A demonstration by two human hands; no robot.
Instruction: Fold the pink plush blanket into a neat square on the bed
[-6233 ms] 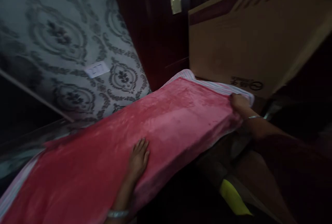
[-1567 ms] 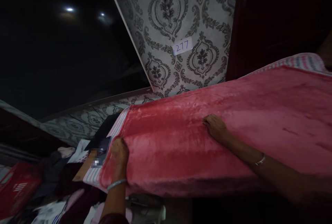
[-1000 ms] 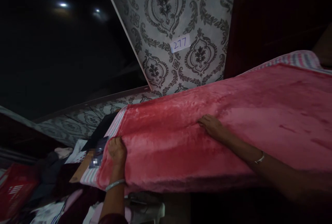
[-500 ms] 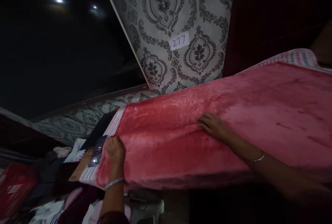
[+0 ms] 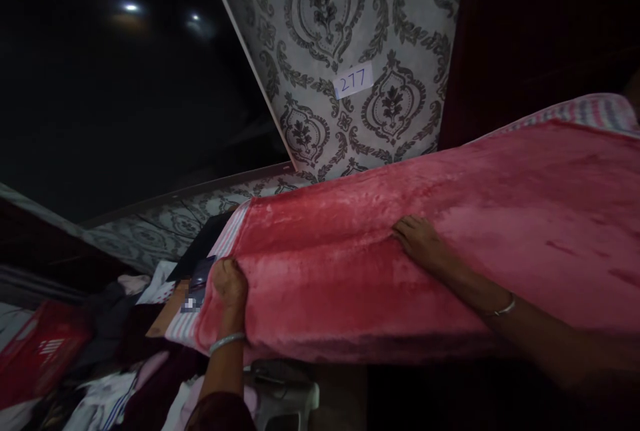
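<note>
A plush pink-red blanket [image 5: 320, 291] lies spread over a long surface, with a striped cloth [image 5: 231, 234] showing past its left edge. My left hand [image 5: 230, 281] is closed on the blanket near that edge, its fingers curled into the fabric. Farther right, my right hand [image 5: 416, 238] rests on top of the blanket with the fingers stretched out and lying on the pile. A shallow crease runs between the two hands. Part of the right fingertips is hard to make out in the dim light.
Patterned wallpaper [image 5: 325, 18] with a paper label [image 5: 353, 80] stands behind the blanket. A dark glossy panel [image 5: 125, 98] fills the upper left. Piled clothes [image 5: 100, 398], a red bag [image 5: 45, 351] and a grey plastic stool [image 5: 290, 398] are at lower left.
The whole view has shifted slightly, so everything appears a little farther right. Both hands keep nearly the same places on the blanket.
</note>
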